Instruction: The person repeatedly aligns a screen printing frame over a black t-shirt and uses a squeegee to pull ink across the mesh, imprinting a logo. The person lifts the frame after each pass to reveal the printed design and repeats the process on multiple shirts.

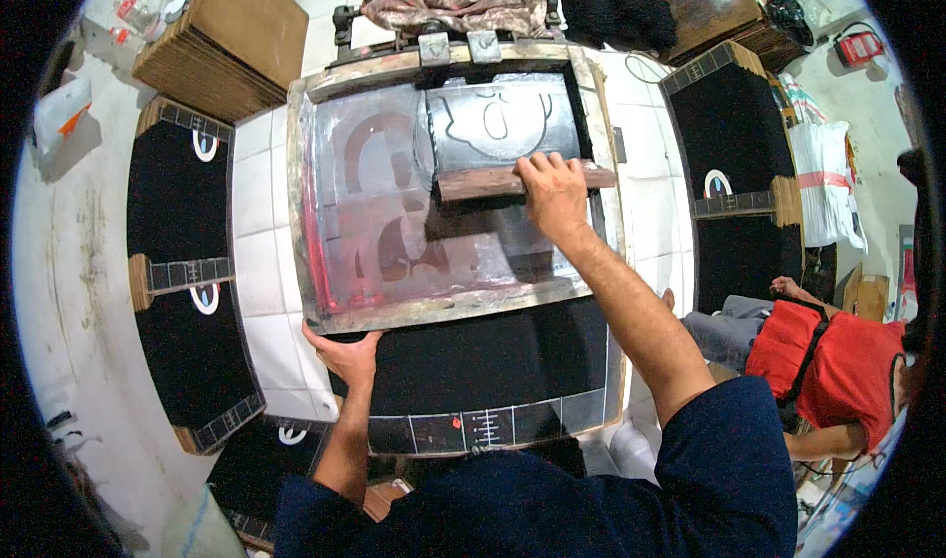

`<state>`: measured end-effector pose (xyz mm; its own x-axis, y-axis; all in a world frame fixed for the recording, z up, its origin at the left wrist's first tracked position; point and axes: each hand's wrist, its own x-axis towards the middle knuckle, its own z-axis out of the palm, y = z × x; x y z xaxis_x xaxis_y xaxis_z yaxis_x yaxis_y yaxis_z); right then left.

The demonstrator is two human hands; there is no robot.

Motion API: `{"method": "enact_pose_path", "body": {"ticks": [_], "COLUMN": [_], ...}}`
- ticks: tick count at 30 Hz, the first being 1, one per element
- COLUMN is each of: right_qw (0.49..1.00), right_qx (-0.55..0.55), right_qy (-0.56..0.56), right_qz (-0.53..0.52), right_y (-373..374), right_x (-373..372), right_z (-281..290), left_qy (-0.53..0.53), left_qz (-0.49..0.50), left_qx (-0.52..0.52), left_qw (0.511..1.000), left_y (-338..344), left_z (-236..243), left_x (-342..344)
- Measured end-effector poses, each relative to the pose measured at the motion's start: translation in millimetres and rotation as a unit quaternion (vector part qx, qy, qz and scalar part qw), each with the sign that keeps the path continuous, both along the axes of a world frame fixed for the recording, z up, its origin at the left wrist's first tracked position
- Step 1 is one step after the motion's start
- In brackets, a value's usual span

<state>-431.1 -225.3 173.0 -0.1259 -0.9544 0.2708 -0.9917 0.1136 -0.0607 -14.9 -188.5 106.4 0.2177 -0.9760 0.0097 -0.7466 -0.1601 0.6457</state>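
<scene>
My right hand is closed over the wooden handle of a squeegee, which lies crosswise on the right half of a screen-printing frame. Above the squeegee, black outlines of a cartoon face show on the grey mesh. Larger faint shapes and a pink-red stain mark the mesh at left. My left hand grips the near left corner of the frame, with some fingers hidden beneath it. Under the frame's near edge lies black fabric on a board. Two metal clamps sit at the frame's far edge.
Boards with black fabric and white printed shapes stand at left and right. Stacked brown boards rise at the far left. A crumpled stained cloth lies beyond the clamps. At right is another person in a red top.
</scene>
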Motion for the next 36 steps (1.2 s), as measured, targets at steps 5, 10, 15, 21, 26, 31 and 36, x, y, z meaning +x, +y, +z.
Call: {"method": "enact_pose_path", "body": {"ticks": [5,10,15,21,26,31,36], "right_qw": [1.0,1.0,0.996,0.988,0.987,0.989,0.999], "right_qx": [0.008,-0.005,0.012,0.114,0.119,0.126,-0.029], "right_qy": [0.001,-0.022,-0.079,-0.092,-0.097,-0.054,-0.028], "right_qz": [0.011,-0.005,0.036,0.038,0.044,0.052,-0.011], "right_y": [4.6,-10.3,-50.4,-31.5,-62.5,-179.2,-190.2], "right_x": [0.3,-14.8,-41.5,-34.9,-53.9,-102.9,-108.7], "right_z": [4.9,21.5,44.5,43.8,36.1,30.5,10.5], "left_qy": [0.051,0.122,0.235,0.235,0.263,0.256,0.247], "left_qz": [0.002,0.006,0.011,0.025,0.032,0.021,0.018], "left_qx": [-0.011,-0.049,-0.029,-0.022,-0.005,-0.013,-0.009], "left_qw": [0.999,0.991,0.972,0.971,0.964,0.966,0.969], "left_y": [-5.9,-9.0,-4.2,-5.5,-5.2,-5.3,-3.5], "left_z": [3.9,16.2,33.0,36.6,39.4,41.6,42.7], "left_x": [1.2,0.8,-0.2,-6.4,-7.6,-6.0,-5.5]}}
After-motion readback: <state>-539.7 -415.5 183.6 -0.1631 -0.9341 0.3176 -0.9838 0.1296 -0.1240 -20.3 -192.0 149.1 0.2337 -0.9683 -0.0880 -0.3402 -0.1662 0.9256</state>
